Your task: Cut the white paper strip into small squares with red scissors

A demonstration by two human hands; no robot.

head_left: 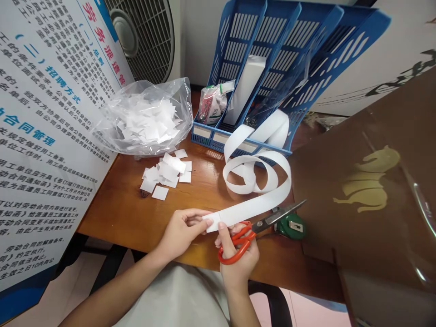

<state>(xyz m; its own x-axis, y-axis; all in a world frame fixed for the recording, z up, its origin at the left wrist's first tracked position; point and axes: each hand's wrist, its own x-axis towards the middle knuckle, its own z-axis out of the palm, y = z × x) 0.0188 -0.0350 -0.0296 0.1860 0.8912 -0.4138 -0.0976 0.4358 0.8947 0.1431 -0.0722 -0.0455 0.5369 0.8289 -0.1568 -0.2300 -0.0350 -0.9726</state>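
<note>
My left hand (184, 234) pinches the near end of a long white strip (250, 210) between thumb and fingers. A small white square seems to lie on that end, but I cannot tell for certain. My right hand (238, 254) has the red-handled scissors (242, 243) around its fingers, their dark blades pointing away to the right. Its thumb also presses on the strip beside my left thumb. From there the strip curls in loose loops towards the blue file rack. Several cut white squares (166, 170) lie in a pile further back on the table.
A clear plastic bag (146, 118) full of white pieces stands behind the pile. The blue file rack (238, 141) holds a white box (247, 86) and small packets. A green tape measure (291, 226) sits by the scissor blades. Printed boards flank the left; a brown panel (323, 181) borders the right.
</note>
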